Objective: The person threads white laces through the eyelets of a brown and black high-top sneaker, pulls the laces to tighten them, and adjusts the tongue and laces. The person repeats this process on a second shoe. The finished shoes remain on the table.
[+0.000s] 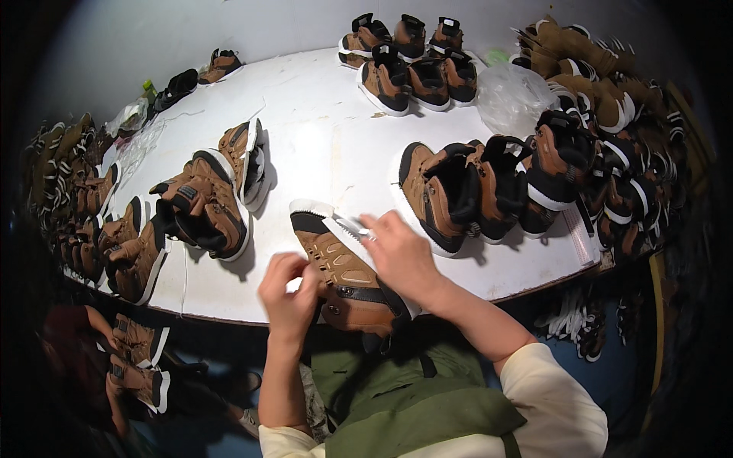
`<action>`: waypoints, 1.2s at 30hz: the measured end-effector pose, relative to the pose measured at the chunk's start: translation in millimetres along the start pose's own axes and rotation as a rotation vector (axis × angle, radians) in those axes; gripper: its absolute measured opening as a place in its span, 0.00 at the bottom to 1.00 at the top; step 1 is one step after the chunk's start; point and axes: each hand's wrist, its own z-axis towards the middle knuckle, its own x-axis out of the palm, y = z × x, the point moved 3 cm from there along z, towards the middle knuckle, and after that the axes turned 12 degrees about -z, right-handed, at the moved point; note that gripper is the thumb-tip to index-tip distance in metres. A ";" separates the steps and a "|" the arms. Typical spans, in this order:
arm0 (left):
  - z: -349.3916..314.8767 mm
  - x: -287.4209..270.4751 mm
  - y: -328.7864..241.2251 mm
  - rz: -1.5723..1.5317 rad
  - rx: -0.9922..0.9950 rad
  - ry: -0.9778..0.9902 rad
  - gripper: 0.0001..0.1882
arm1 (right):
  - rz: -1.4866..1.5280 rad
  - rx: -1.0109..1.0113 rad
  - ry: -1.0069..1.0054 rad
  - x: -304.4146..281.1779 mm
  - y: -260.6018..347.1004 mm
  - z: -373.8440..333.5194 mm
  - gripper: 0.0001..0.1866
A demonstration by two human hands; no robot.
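A brown and black shoe (343,263) with a white sole lies on its side in front of me at the table's near edge, toe pointing away. My right hand (403,258) is curled at the white sole's edge; a pale, blurred sliver shows by its fingertips, and I cannot tell what it is. My left hand (289,294) is at the other side of the shoe, near the laces and collar, with thumb and forefinger pinched together. Whatever those fingers hold, if anything, is too small to make out. Motion smears both hands slightly.
Several brown shoes (450,191) stand close on the right, with others (206,202) on the left. More shoes (424,76) stand at the back beside a clear plastic bag (515,99). Piles flank the white table (305,137). At lower left, another person's hands hold shoes (137,366).
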 end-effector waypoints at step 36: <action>-124.9 38.9 22.7 -1.062 -0.937 -0.161 0.20 | 1.273 0.547 0.202 52.8 -44.1 -24.9 0.07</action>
